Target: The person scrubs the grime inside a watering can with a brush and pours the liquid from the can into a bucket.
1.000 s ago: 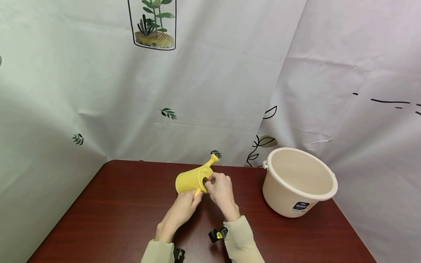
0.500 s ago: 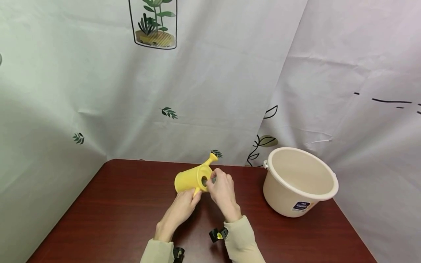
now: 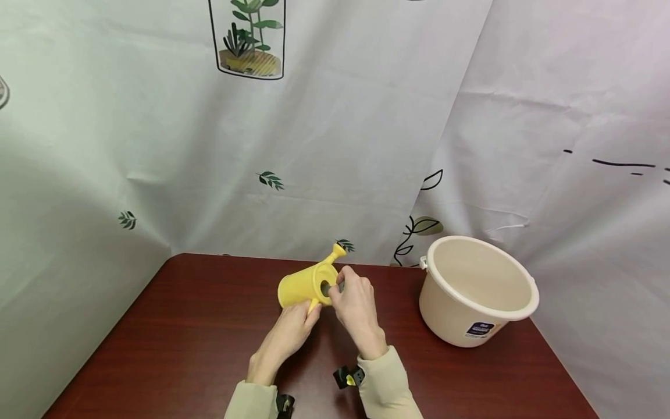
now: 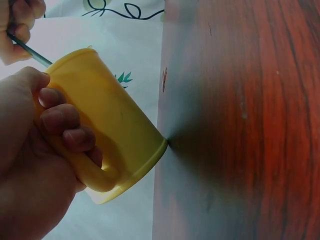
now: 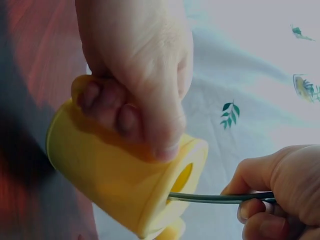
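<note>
My left hand point(image 3: 289, 330) grips the handle of a small yellow watering can point(image 3: 299, 288), which is tipped so that its round opening faces right. In the left wrist view, the fingers curl round the can's handle point(image 4: 92, 172). A thin dark green stick-like handle point(image 5: 210, 198) runs into the opening. My right hand point(image 3: 357, 307) pinches its outer part between thumb and fingers, just right of the can. Whatever is at the stick's inner end is hidden inside the can. The can's spout point(image 3: 335, 254) points up and away.
A large cream bucket point(image 3: 437, 311) stands upright at the right of the dark red-brown table point(image 3: 173, 337). Behind and beside the table hangs a pale cloth point(image 3: 340, 116) with printed leaves. A black wrist strap point(image 3: 348, 375) is on the right wrist.
The right hand has drawn slightly up and right, away from the opening, over the first half second. The can has shifted a little to the left. Both grips stay the same.
</note>
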`<state>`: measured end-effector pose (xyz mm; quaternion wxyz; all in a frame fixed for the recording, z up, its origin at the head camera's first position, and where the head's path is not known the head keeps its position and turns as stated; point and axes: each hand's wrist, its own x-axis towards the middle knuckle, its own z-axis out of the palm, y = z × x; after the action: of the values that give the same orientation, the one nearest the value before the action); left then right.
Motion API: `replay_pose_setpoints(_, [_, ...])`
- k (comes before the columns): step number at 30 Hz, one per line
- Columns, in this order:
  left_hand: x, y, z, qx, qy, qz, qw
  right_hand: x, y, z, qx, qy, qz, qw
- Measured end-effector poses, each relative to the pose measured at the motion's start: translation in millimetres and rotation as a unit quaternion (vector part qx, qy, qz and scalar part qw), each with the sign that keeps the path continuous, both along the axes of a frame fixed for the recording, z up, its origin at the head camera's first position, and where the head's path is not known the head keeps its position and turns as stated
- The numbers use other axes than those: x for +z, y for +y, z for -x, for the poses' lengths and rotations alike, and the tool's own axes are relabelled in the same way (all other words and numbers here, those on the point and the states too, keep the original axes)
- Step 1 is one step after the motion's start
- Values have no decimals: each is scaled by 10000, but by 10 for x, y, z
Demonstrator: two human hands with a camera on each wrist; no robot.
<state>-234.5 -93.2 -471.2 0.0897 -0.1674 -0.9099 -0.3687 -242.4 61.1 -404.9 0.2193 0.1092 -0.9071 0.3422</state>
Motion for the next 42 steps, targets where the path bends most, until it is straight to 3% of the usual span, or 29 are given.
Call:
replay_pose_setpoints(21, [14,9,-11,13,-47,36,10000,-288,-15,240,88,-478,526,9974])
replay_pose_setpoints(27, [21,5,-18,30,-33,-20,10000,-223,-2,206,69,-394,423,9983])
replay_pose_setpoints(34, [8,-3,-10,85,203,-117,9997,-82,8,93,21,-63,96,9999])
replay_pose_setpoints(42, [18,3,-13,80,45,-59,9999,-7,26,21,-10,214,-75,9997])
